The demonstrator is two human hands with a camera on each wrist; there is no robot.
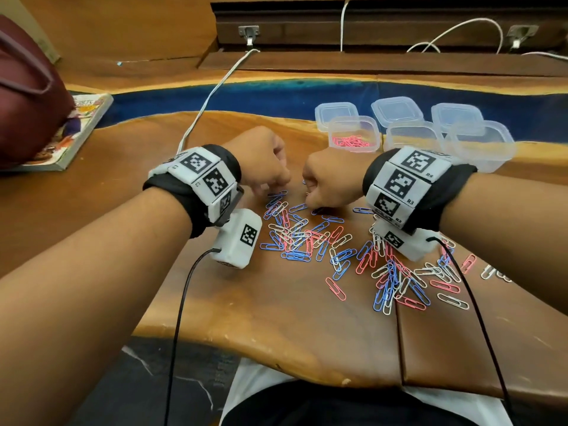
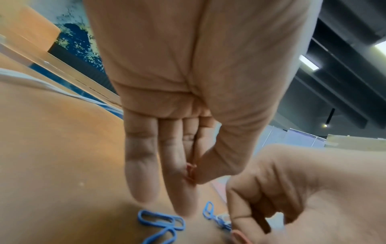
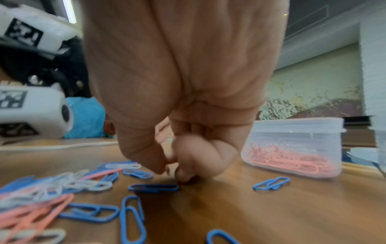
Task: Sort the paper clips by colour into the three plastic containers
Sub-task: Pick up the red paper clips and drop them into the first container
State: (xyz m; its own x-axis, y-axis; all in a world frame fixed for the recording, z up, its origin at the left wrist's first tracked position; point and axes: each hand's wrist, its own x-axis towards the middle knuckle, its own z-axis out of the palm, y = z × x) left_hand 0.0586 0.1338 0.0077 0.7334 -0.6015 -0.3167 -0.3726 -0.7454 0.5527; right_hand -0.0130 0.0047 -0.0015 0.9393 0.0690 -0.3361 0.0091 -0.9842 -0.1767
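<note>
Pink, blue and white paper clips (image 1: 310, 238) lie scattered on the wooden table (image 1: 276, 327). My left hand (image 1: 273, 179) hovers at the pile's far edge. Its thumb pinches a pink clip (image 2: 190, 171) against the straight fingers (image 2: 140, 165). My right hand (image 1: 312, 196) is curled beside it, knuckles low over the table. Its thumb and forefinger tips meet (image 3: 168, 165) next to a blue clip (image 3: 153, 187), and I see nothing between them. Of the three clear containers, one (image 1: 353, 133) holds pink clips; the other two (image 1: 412, 136) (image 1: 481, 147) look empty.
Three clear lids (image 1: 396, 110) lie behind the containers. A white cable (image 1: 209, 99) runs across the table to the left wrist. A magazine (image 1: 76, 133) and a dark red bag (image 1: 27, 96) sit at far left. Black cables (image 1: 181, 305) hang from both wrist cameras.
</note>
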